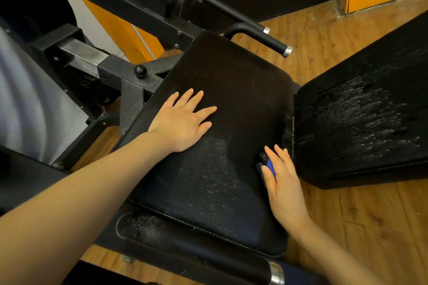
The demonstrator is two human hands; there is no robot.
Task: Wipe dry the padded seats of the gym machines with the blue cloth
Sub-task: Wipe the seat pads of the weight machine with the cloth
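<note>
Wood-plank floor (361, 227), orange panels behind, black steel machine frame (129, 76) at upper left. Two black padded surfaces in view: the seat pad (222, 99) at centre and a second pad (361, 118) just beside it to the right, a narrow gap between them.

Left hand (183, 120) lies flat on the seat pad's left half, fingers straight and spread, grasping nothing; it looks like a brace.

Right hand (281, 178) sits at the seat pad's right edge, fingers extended and laid over the blue cloth (270, 166), pressing it to the vinyl. Only a small blue sliver shows by the thumb side; the rest is hidden under the palm.

One cloth, two hands, two pads, two side handles with chrome caps (287, 51).

Droplets: a speckled wet patch (215, 169) on the seat pad's near-centre, lying to the left of the cloth, between the two hands. The far half of the pad looks matte and dry. The second pad carries a heavier wet band (366, 109) to the cloth's right.

Judgement: the right hand is the nearer one; a leftward sweep reaches the seat's remaining wet patch. The second pad appears not yet wiped.
</note>
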